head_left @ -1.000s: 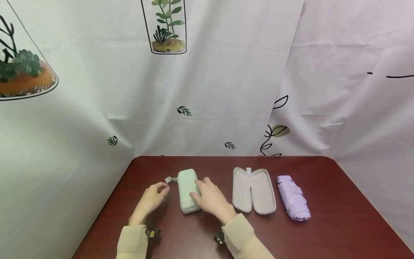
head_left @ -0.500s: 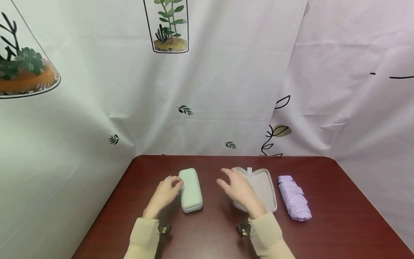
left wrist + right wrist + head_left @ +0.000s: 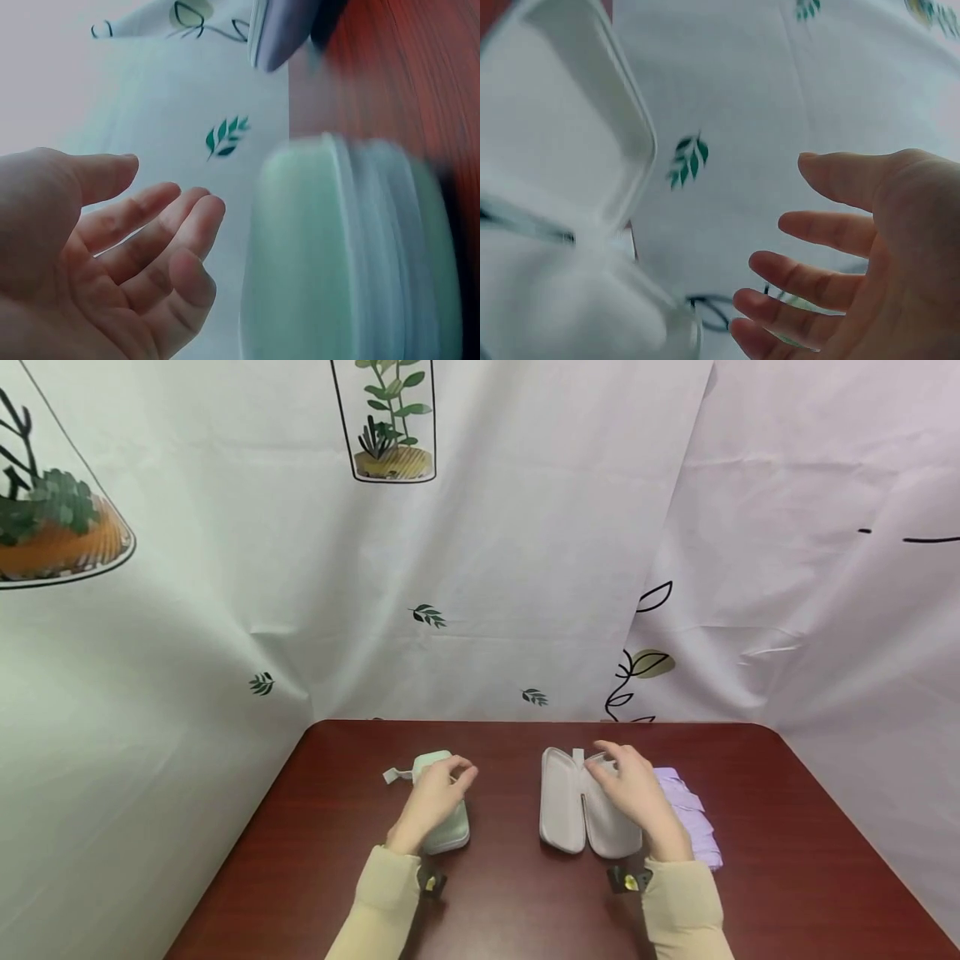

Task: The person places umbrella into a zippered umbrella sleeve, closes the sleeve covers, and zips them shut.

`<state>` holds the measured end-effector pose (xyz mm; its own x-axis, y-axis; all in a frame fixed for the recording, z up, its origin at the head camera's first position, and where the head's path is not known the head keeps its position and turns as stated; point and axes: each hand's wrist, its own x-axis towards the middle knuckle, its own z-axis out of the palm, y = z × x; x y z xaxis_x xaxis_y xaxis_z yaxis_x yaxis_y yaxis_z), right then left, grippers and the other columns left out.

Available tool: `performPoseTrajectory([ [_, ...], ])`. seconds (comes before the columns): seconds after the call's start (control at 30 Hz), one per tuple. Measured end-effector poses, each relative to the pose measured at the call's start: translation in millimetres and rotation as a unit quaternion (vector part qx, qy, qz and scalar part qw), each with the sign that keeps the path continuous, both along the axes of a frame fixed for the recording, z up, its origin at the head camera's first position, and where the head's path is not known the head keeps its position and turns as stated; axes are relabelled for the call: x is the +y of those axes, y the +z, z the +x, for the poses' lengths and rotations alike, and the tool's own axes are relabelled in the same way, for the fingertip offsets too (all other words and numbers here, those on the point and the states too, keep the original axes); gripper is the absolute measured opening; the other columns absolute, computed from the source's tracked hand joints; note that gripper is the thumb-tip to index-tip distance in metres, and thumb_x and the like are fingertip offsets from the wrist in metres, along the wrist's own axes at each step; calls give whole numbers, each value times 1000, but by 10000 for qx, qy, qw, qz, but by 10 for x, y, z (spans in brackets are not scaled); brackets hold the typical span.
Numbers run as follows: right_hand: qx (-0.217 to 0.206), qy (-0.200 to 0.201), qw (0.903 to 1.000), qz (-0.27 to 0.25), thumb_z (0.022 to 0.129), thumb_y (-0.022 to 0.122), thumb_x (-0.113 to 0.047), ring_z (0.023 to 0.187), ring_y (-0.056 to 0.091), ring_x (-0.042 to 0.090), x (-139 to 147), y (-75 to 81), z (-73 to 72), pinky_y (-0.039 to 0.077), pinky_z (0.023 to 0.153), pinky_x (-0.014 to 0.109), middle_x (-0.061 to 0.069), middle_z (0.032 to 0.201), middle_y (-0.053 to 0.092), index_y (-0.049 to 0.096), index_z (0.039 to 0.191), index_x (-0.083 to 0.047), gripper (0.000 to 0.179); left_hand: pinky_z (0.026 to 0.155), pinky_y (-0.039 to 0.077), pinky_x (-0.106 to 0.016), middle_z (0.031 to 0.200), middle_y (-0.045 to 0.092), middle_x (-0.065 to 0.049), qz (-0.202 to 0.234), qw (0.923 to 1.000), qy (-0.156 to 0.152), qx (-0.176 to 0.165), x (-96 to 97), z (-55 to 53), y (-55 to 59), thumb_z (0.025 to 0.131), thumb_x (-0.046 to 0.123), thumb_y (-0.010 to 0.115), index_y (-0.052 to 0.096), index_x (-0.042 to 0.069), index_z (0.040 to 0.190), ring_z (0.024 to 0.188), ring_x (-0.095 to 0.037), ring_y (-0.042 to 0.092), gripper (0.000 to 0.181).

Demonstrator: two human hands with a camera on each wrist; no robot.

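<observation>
A pale green zip case [image 3: 450, 833] lies closed on the table, a small pull loop [image 3: 397, 774] sticking out at its left. Over it hovers my left hand [image 3: 435, 797], fingers loosely bent and holding nothing; in the left wrist view the case [image 3: 300, 255] stands apart from the fingers. To the right, a case with a light grey lining [image 3: 562, 802] is spread open, nothing inside its two halves. My right hand [image 3: 637, 789] is above its right half, thumb and fingers spread in the right wrist view. A folded lilac umbrella [image 3: 697, 835] is partly hidden behind that hand.
The dark red table [image 3: 510, 893] has rounded far corners. White cloth [image 3: 480, 568] printed with leaves and plants hangs behind and beside it. Each wrist carries a small black camera, such as the left one [image 3: 431, 883].
My right hand has left the green case and moved right, over the open case. My left hand has moved right, from beside the green case to above it. The cases and umbrella stay put.
</observation>
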<state>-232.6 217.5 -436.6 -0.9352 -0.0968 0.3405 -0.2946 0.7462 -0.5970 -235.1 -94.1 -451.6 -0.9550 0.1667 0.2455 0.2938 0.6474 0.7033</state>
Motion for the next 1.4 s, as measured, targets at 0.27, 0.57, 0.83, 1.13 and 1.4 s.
performPoseTrajectory([
  [0.27, -145, -412, 9990, 54, 95, 62, -25, 104, 57, 42, 405, -58, 54, 41, 88, 56, 26, 112, 61, 58, 128, 2, 43, 59, 47, -31, 83, 68, -3, 193, 9990, -257, -312, 359, -69, -74, 100, 25, 55, 68, 7, 112, 62, -10, 57, 25],
  [0.57, -522, -659, 9963, 198, 96, 59, -27, 117, 46, 52, 733, -166, 128, 34, 96, 61, 34, 122, 56, 54, 130, 5, 48, 64, 47, -31, 82, 66, 5, 300, 9993, 4, -235, 730, -107, -185, 96, 28, 62, 71, 11, 104, 65, -9, 55, 21],
  [0.83, -626, -746, 9939, 525, 93, 64, -26, 113, 45, 57, 892, -278, 168, 34, 92, 64, 39, 119, 53, 52, 128, 11, 52, 58, 46, -27, 73, 62, 9, 933, 9944, 487, -50, 1035, -147, -275, 94, 28, 66, 71, 13, 97, 62, -6, 54, 17],
  [1.13, -1110, -688, 9902, 492, 89, 68, -28, 113, 44, 56, 989, -385, 199, 36, 92, 63, 43, 122, 46, 43, 134, 14, 67, 55, 41, -27, 67, 54, 8, 883, 9931, 740, -210, 1136, -172, -384, 89, 32, 71, 66, 17, 85, 57, -9, 50, 16],
  [1.4, -1641, -863, 9818, 422, 88, 68, -41, 115, 43, 56, 1029, -446, 177, 36, 94, 62, 46, 127, 41, 34, 137, 17, 83, 56, 41, -28, 67, 54, 8, 870, 9936, 607, -375, 1196, -172, -403, 85, 34, 73, 64, 16, 83, 58, -9, 49, 20],
])
